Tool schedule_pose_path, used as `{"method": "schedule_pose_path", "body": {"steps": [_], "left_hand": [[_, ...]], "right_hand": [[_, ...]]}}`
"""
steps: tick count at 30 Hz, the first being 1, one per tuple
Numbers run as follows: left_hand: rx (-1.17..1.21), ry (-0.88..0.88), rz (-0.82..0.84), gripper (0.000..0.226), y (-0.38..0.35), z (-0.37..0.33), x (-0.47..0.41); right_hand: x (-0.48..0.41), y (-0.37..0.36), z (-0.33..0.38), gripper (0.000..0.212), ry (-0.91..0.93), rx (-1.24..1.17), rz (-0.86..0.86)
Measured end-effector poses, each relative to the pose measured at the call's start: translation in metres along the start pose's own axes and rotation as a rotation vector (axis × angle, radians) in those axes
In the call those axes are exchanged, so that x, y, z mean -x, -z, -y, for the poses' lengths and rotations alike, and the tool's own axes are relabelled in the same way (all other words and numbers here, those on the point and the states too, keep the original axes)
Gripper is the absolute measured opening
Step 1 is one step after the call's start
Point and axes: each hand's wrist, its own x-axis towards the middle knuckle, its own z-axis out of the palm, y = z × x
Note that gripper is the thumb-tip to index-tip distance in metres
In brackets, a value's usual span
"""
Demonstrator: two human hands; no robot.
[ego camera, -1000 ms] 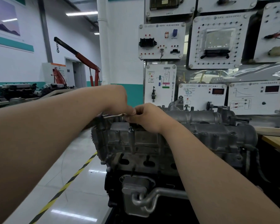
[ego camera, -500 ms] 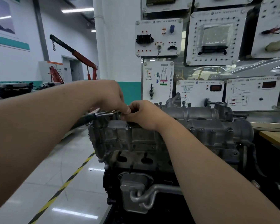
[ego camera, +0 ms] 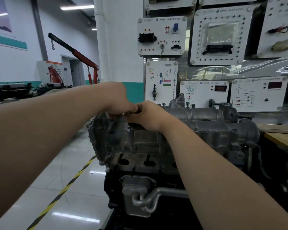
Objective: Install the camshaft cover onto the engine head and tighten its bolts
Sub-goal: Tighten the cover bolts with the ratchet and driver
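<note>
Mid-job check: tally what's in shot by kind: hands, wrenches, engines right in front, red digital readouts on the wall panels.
Hands: 2 (left hand, right hand)
Wrench, blurred, gripped by left hand: 1
Engine in front: 1
Red readouts: 2
Total: 6

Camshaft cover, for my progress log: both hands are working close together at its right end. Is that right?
Not the right end. The head view shows the left hand and right hand close together at the left end of the camshaft cover.
</note>
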Motion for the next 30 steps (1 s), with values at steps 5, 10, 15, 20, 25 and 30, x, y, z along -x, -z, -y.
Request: {"method": "schedule_pose_path", "body": {"steps": [5,10,15,20,25,30], "left_hand": [[-0.063,0.053,-0.002,0.055,-0.003,-0.013,-0.001],[-0.096,0.018,0.073,0.049,0.008,0.000,0.001],[-0.021,-0.115,0.128,0.024,0.015,0.012,0.004],[-0.020,-0.161,0.133,0.026,0.013,0.016,0.000],[-0.050,-0.107,0.094,0.024,0.016,0.015,0.002],[0.125,0.068,0.192,0.037,0.013,0.007,-0.001]], "right_hand": [[0.000,-0.001,-0.001,0.028,0.006,-0.008,-0.004],[0.000,-0.003,-0.001,0.020,0.027,-0.047,0.001],[0.000,-0.001,0.000,0.021,0.024,-0.041,0.023],[0.000,-0.001,-0.001,0.019,-0.002,-0.062,0.012],[0.000,-0.003,-0.001,0.034,-0.006,-0.031,-0.020],[-0.001,-0.004,-0.001,0.028,0.014,-0.017,-0.017]]}}
